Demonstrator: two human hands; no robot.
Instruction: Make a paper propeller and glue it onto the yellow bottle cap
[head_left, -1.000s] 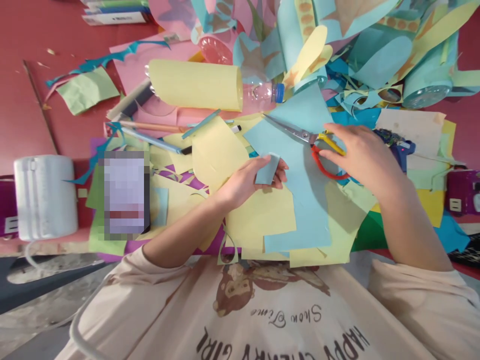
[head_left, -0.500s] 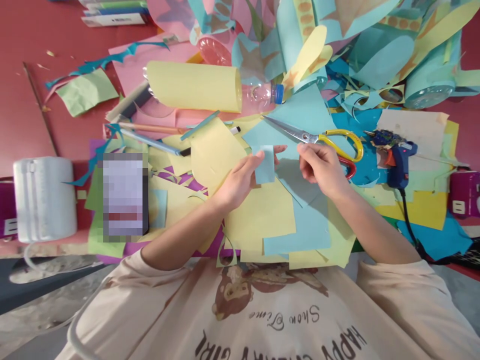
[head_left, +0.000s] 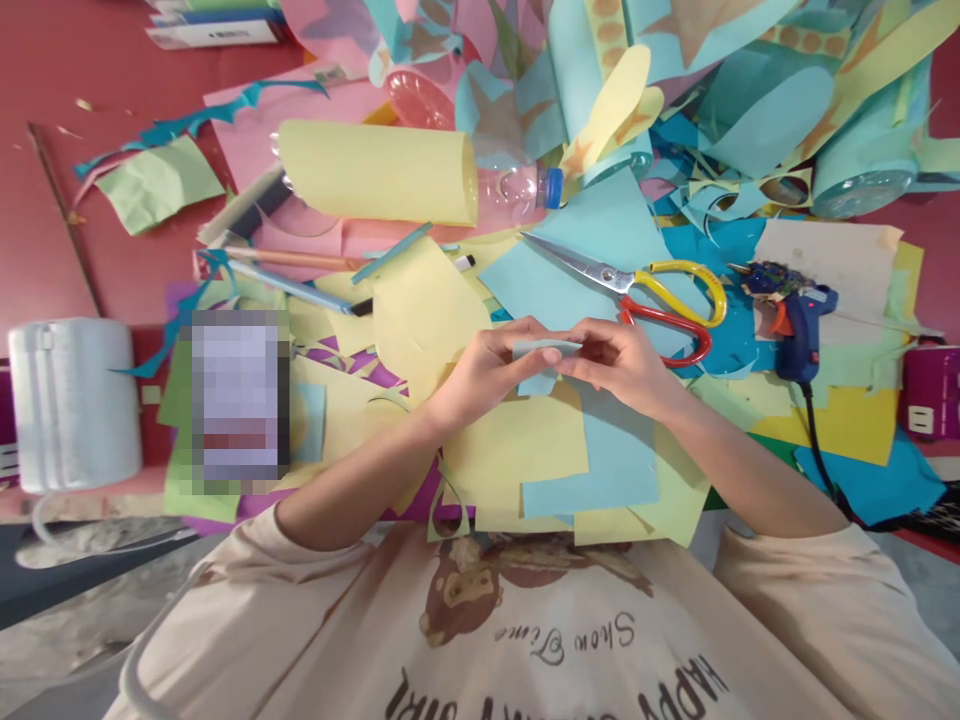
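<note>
A small blue paper piece (head_left: 546,349) is held between the left hand (head_left: 491,368) and the right hand (head_left: 626,362), pinched by the fingertips of both. The hands are met in the middle, above yellow and blue paper sheets (head_left: 517,440). Scissors (head_left: 637,285) are laid just behind the hands, and a blue glue gun (head_left: 795,312) is seen near them. The red table (head_left: 45,210) is covered with paper scraps. Most of the small piece is hidden by fingers.
</note>
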